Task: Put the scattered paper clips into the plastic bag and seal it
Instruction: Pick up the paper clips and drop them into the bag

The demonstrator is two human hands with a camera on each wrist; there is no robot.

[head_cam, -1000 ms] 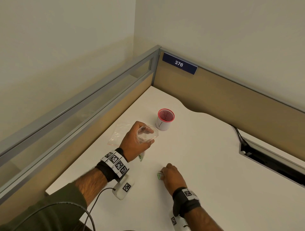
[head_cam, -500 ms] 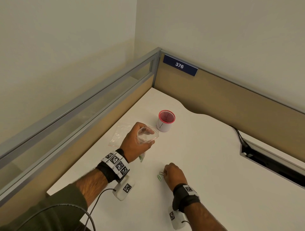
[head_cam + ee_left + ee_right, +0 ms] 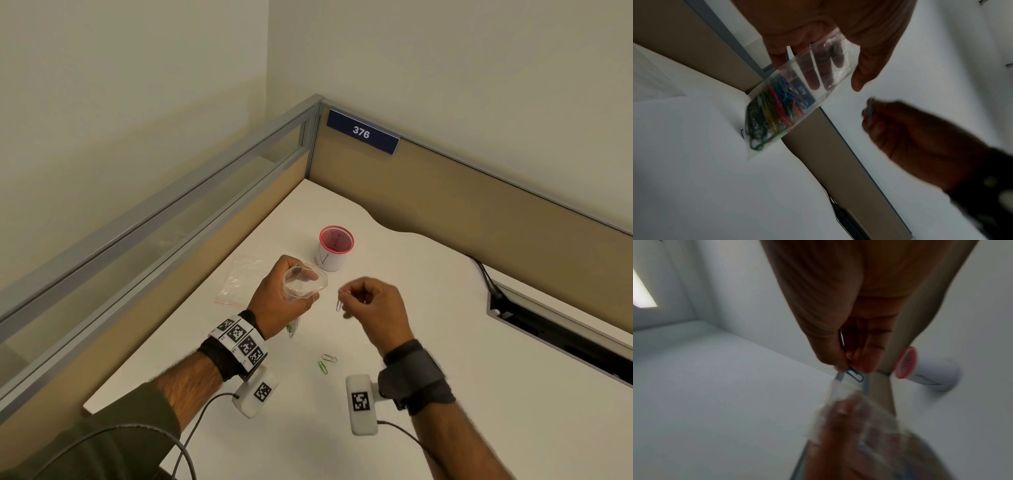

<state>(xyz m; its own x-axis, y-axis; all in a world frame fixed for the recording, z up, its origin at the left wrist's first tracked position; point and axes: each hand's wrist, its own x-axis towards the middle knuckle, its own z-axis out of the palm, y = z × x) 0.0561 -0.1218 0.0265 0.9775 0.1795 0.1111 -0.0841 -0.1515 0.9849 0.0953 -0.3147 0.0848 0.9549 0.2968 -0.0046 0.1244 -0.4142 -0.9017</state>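
My left hand [image 3: 286, 301] holds a clear plastic bag [image 3: 306, 281] above the desk, its mouth spread open upward. In the left wrist view the plastic bag [image 3: 797, 97] hangs from my fingers with several coloured paper clips [image 3: 772, 110] bunched at its bottom. My right hand [image 3: 368, 305] is raised just right of the bag's mouth and pinches a paper clip [image 3: 339, 304] that dangles from thumb and forefinger. The right wrist view shows this blue paper clip [image 3: 855, 374] right at the bag's rim. Two paper clips, one green [image 3: 322, 367] and one white [image 3: 330, 358], lie on the desk below.
A white cup with a pink rim [image 3: 334, 247] stands behind the bag. A second, flat plastic bag [image 3: 239, 281] lies on the desk [image 3: 462, 394] to the left. Partition walls close the back and left. A cable slot [image 3: 561, 332] opens at the right.
My right hand has lifted off the desk with a paper clip and moved up beside the bag's mouth. The left hand has kept the bag in place.
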